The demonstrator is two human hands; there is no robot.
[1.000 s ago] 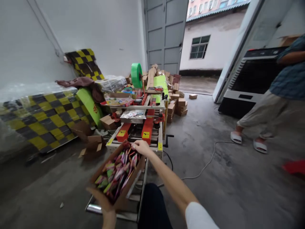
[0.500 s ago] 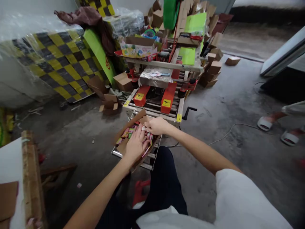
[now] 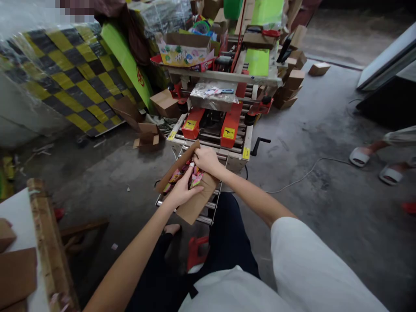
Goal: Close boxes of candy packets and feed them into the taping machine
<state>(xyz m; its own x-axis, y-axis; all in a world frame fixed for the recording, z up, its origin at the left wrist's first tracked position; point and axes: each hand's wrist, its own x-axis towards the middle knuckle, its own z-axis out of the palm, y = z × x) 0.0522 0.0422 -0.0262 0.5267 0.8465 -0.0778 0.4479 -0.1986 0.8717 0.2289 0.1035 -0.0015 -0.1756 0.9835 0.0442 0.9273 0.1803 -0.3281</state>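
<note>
Largest item noted: a stack of black-and-yellow boxes [image 3: 61, 82] in clear film, at the left. Next, a machine [image 3: 212, 149] with a metal roller bed, at the centre, a crank [image 3: 260, 144] at its right side. A short roller section [image 3: 204, 219] extends from its near end. Two orange-red housings [image 3: 231, 125], each bearing a yellow label, run side by side on the machine. The cardboard carton [image 3: 196, 201] lies over the short roller section; its underside is hidden. Its top is uncovered, with one flap spread outward on the near right side. The right hand [image 3: 208, 161] is at the carton's far end, fingers bent; whether its grip is closed on the cardboard cannot be determined. The left hand [image 3: 182, 190] has an unclenched grip, fingers reaching in over the contents, thumb stretched out over the near right flap. Smallest: pink and multicoloured packets [image 3: 175, 175], inside the carton, partly covered by the hands.
</note>
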